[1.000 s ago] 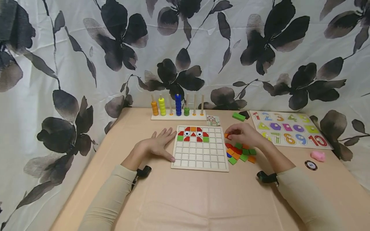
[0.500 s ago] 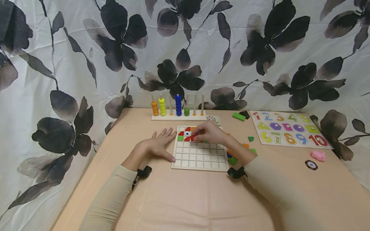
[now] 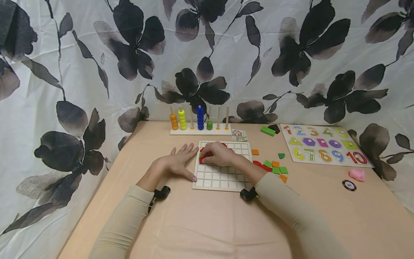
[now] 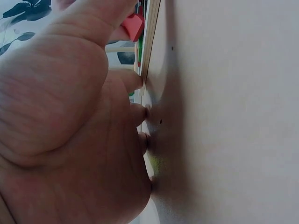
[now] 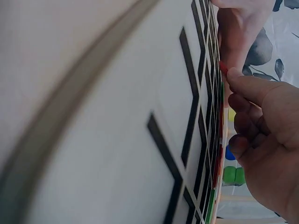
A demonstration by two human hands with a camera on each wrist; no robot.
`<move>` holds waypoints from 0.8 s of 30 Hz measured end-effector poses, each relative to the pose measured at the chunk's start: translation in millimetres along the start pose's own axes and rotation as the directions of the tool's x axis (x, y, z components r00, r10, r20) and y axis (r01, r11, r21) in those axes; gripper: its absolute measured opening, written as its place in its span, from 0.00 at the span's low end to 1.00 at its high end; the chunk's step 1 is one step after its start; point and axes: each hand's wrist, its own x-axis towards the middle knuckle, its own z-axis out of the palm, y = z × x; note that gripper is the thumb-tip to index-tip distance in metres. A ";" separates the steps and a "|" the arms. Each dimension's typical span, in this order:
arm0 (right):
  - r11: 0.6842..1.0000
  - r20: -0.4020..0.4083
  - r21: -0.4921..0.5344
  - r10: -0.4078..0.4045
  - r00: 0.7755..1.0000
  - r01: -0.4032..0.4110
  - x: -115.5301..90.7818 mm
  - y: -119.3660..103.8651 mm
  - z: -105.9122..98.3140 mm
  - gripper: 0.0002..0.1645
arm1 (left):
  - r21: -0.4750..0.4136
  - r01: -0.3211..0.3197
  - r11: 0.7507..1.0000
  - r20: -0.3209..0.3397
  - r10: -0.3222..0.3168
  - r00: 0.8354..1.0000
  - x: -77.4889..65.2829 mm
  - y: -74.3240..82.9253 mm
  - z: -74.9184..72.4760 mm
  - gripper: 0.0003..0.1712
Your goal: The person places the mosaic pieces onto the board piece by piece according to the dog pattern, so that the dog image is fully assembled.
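Grid board: flat, pale, square, ruled into small cells; laid at the middle of the table. Wood-like edge shown in the left wrist view. Red and green tiles are seated at its far left, partly covered by the right hand.

Red piece: small, smooth; pinched between thumb and finger of the right hand above the board's far left part. Whether the board is touched by it cannot be told.

Left hand: fingers straight and spread, laid along the board's left edge; the near left corner is met by the thumb.

Loose tiles: flat, squares and curved shapes in green, orange and red; scattered right of the board.

Bead stand: pale base, slender pegs, glossy stacked beads in orange, yellow, blue and green; placed far, behind the board.

Printed card: small; set just right of the stand.

Green block: oblong; placed far right, beside a dark flat piece.

Number board: white, with coloured numerals and shapes; laid far right.

Pink object: rounded, lumpy; placed right, beside a black-and-white disc.

Backdrop: creased white cloth, printed with dark flowers.
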 end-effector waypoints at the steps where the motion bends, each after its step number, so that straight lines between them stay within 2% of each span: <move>1: 1.000 0.004 -0.017 -0.009 1.000 0.009 0.5 -0.4 0.1 0.06 | 0.000 0.000 1.000 0.001 0.000 1.000 0.0 -0.2 0.1 0.74; 8: 0.985 0.048 -0.165 -0.042 0.998 0.050 1.1 -5.8 1.3 0.06 | -0.003 0.001 1.000 -0.006 -0.001 1.000 0.1 -1.1 0.8 0.75; 14: 0.969 0.058 -0.236 -0.067 0.996 0.079 0.5 -11.2 1.9 0.08 | -0.012 0.007 1.000 -0.001 -0.007 1.000 -0.6 -0.9 0.7 0.75; 17: 0.974 0.040 -0.217 -0.066 0.997 0.073 -6.6 -12.3 -6.9 0.11 | -0.006 0.008 1.000 0.001 -0.008 1.000 -0.5 -0.3 0.4 0.75; 19: 0.984 0.012 -0.168 -0.065 0.998 0.066 -16.8 -10.7 -18.5 0.13 | -0.003 0.008 1.000 -0.002 -0.008 1.000 -0.1 0.0 0.2 0.75; 24: 1.000 -0.068 -0.010 0.013 0.998 -0.014 -64.1 5.5 -56.1 0.16 | -0.006 0.024 1.000 -0.001 -0.024 1.000 0.6 1.2 -0.4 0.75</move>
